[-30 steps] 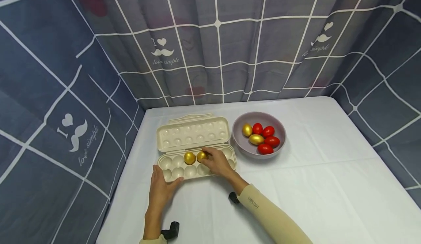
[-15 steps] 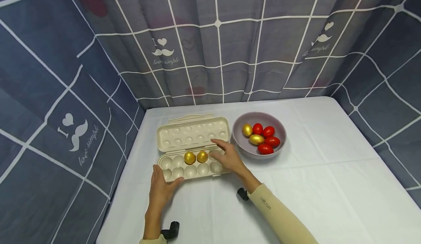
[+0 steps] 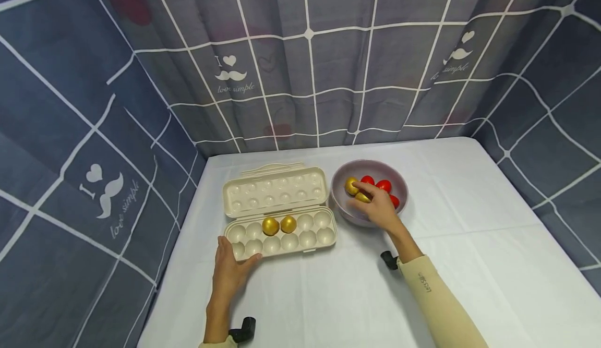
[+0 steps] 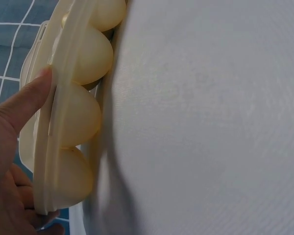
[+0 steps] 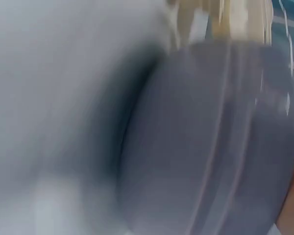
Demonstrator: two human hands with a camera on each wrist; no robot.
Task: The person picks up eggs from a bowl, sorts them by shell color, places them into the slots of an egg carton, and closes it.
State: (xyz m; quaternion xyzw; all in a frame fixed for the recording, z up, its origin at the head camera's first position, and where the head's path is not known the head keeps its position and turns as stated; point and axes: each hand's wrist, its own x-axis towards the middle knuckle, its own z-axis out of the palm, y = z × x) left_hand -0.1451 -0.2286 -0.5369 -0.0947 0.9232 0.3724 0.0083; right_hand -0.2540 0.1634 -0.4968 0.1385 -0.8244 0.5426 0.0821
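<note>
In the head view, a cream egg carton [image 3: 280, 210] lies with its lid folded back. Two gold eggs [image 3: 270, 226] sit side by side in its far row. My left hand [image 3: 229, 270] holds the carton's near left corner; the left wrist view shows the thumb [image 4: 32, 95] on the rim and fingers around the end. Over a mauve bowl [image 3: 344, 173] to the right, my right hand [image 3: 379, 207] hovers with fingers spread around a gold egg [image 3: 362, 197]. Contact cannot be made out. Another gold egg [image 3: 351, 185] and several red eggs [image 3: 383, 186] lie in the bowl, partly hidden by the hand.
A white cloth [image 3: 446, 207] covers the table. Dark checked curtains [image 3: 281, 66] stand behind it and on both sides. The bowl's wall [image 5: 186, 147] fills much of the blurred right wrist view.
My right hand let go of the second gold egg in the carton, then moved right to the bowl. The left hand stayed at the carton corner.
</note>
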